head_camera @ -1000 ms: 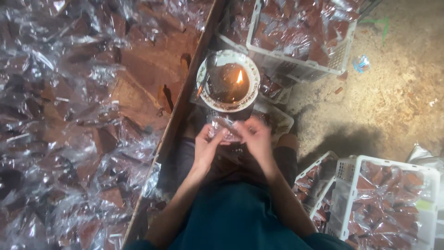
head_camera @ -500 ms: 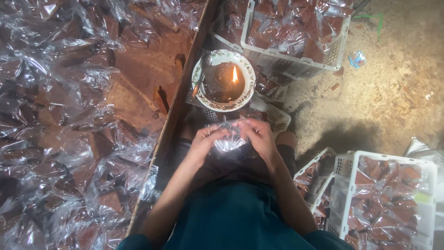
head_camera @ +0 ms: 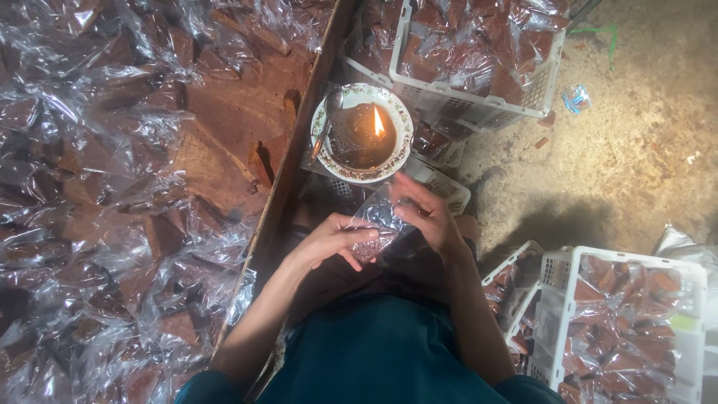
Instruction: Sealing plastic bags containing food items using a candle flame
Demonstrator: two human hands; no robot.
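Observation:
Both my hands hold one small clear plastic packet (head_camera: 379,224) with a brown slab inside, above my lap. My left hand (head_camera: 329,241) grips its lower left side. My right hand (head_camera: 426,217) pinches its upper right edge, fingers folded over the film. Just beyond the packet sits a patterned saucer (head_camera: 329,120) with dark liquid and a small burning flame (head_camera: 378,122), resting on a white crate. A metal spoon (head_camera: 327,120) leans on the saucer's left rim.
A wide wooden tray (head_camera: 299,150) on the left holds several brown slabs in clear bags (head_camera: 97,187). White plastic crates full of wrapped pieces stand at the top (head_camera: 479,97) and lower right (head_camera: 636,262). Sandy floor (head_camera: 636,150) lies to the right.
My hands have shifted a little with the packet, and my right fingers now fold over its upper edge closer to the saucer. The flame keeps burning.

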